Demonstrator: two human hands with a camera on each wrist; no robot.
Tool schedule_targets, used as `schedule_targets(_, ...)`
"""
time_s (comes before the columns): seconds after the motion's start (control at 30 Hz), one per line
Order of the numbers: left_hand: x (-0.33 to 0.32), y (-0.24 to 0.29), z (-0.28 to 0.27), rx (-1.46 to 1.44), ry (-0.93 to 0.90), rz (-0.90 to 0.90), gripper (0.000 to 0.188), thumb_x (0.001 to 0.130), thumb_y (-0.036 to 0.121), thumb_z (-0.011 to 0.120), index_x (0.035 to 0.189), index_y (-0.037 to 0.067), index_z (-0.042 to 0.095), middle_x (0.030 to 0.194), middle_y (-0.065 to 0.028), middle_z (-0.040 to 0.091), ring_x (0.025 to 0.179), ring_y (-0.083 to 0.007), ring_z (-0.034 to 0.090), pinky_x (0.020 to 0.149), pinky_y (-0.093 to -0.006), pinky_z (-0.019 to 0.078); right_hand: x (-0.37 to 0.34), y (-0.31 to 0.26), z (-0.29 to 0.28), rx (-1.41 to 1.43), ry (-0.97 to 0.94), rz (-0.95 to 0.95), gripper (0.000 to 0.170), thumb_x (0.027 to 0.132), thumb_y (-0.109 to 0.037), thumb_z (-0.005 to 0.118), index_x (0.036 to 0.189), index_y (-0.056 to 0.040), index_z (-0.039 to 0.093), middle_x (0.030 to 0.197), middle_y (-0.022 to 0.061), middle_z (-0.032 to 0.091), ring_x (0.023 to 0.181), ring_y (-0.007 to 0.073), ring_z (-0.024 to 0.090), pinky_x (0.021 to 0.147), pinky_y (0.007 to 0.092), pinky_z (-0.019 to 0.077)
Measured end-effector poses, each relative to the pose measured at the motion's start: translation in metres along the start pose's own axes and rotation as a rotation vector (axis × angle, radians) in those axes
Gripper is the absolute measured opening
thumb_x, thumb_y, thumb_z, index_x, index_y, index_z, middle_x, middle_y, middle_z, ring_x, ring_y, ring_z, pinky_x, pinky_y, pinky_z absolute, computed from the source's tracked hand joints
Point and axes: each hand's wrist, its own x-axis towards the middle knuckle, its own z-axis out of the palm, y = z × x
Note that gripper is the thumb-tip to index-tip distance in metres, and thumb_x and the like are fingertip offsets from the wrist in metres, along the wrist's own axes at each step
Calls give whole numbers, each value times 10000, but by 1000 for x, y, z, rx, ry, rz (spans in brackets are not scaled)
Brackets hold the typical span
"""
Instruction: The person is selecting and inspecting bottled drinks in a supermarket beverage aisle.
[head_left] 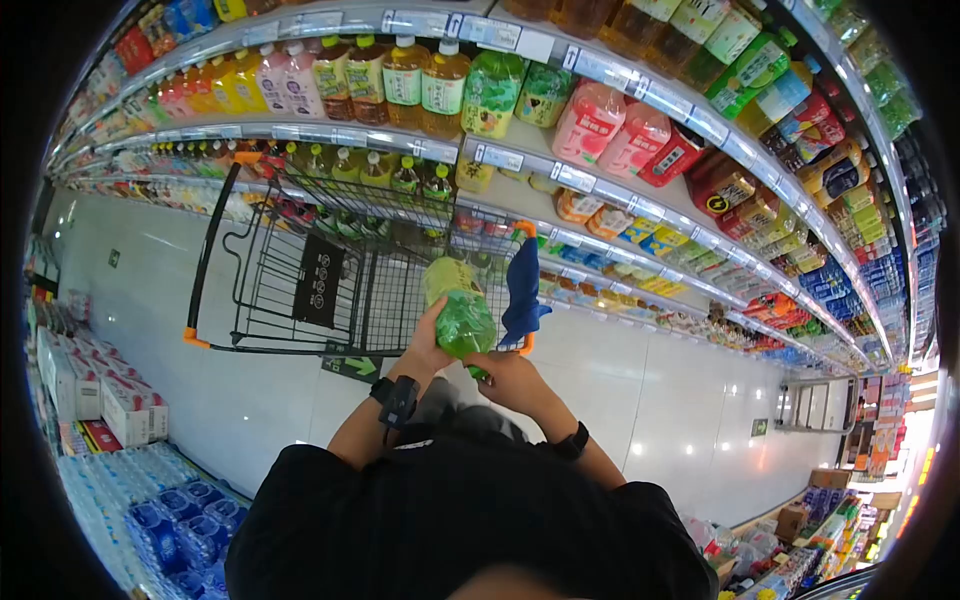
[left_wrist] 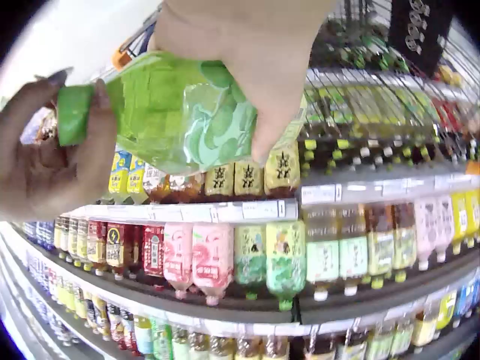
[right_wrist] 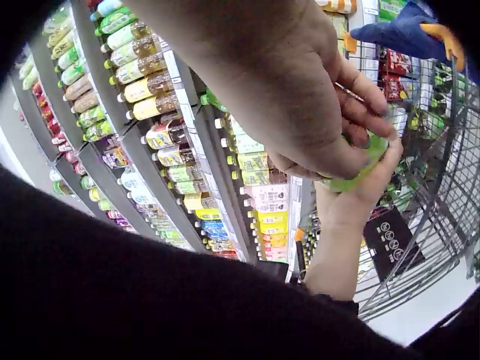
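Observation:
A large green plastic drink bottle (head_left: pixel 462 305) with a pale label is held tilted in front of the body, its neck toward the person. My left hand (head_left: pixel 428 342) grips it around the side; in the left wrist view that hand (left_wrist: pixel 251 52) reaches over the bottle (left_wrist: pixel 161 112) from above. At the neck end, my right hand (head_left: pixel 508 380) pinches the green cap (left_wrist: pixel 75 114) between thumb and fingers. The right wrist view has the right hand (right_wrist: pixel 330 112) covering most of the bottle, with only a green part (right_wrist: pixel 352 176) visible.
Just beyond the hands stands a wire shopping cart (head_left: pixel 385 300) with a dark sign (head_left: pixel 318 280) and a blue cloth (head_left: pixel 522 290) on its end. Shelves of drink bottles (head_left: pixel 495 95) run behind it. Cartons (head_left: pixel 130 405) and packs of bottled water (head_left: pixel 180 525) are stacked at the left.

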Motion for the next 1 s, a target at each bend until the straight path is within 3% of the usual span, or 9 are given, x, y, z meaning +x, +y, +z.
schedule_targets(0.13,-14,-11,14,112,18,7,405,891,283,521,1200,25,479,1120,-135,569,1020,-288,567,894,-447,451,-22,-12,-4,227,-108,105,324,716,-142,698,1012,-155,566,711,82,617,614,224,627,569,311,496)
schedule_targets(0.27,-31,-35,14,94,65,-60,365,876,279,554,1161,56,506,1089,-120,587,1002,-284,575,880,-470,449,-56,-24,5,166,137,114,304,703,-183,726,978,-149,602,701,82,632,580,204,625,542,287,493)
schedule_targets(0.4,-57,-58,25,25,71,-160,359,864,335,557,1129,93,537,1094,-101,592,1004,-278,562,872,-490,423,-67,-34,4,16,301,120,275,679,-201,715,939,-155,641,675,84,632,538,233,615,521,324,494)
schedule_targets(0.5,-58,-60,8,49,93,-170,357,861,390,530,1078,107,544,1037,-92,606,995,-259,574,839,-511,431,-67,-40,7,-28,340,11,275,681,-197,713,940,-145,639,667,80,633,530,221,614,511,317,493)
schedule_targets(0.57,-62,-57,9,76,110,-121,352,844,383,548,1068,111,547,991,-78,616,951,-249,595,809,-474,459,-63,-50,7,16,319,19,274,691,-178,711,950,-123,640,664,80,634,525,201,619,511,298,493)
schedule_targets(0.77,-62,-17,3,191,128,-33,346,837,326,555,1090,90,537,988,-84,616,875,-243,617,772,-413,491,-23,-72,13,99,134,42,236,716,-162,695,943,-119,651,655,105,632,517,192,622,510,279,484)
schedule_targets(0.83,-74,12,3,213,172,-25,365,848,314,536,1122,73,523,1011,-87,609,861,-247,613,780,-426,487,6,-75,28,91,137,-39,217,723,-163,687,935,-131,656,654,112,630,517,195,622,511,280,482)
schedule_targets(0.93,-75,65,-28,98,110,-5,397,845,368,541,1124,86,523,1027,-71,600,891,-234,601,784,-408,480,64,-84,57,41,126,64,198,733,-168,678,928,-137,659,635,116,622,498,193,612,508,279,477)
schedule_targets(1.0,-80,104,-44,209,324,28,406,845,401,538,1113,96,526,1059,-68,588,926,-227,588,784,-395,477,108,-87,84,202,139,157,190,737,-167,675,924,-136,657,604,108,609,477,179,599,498,274,468)
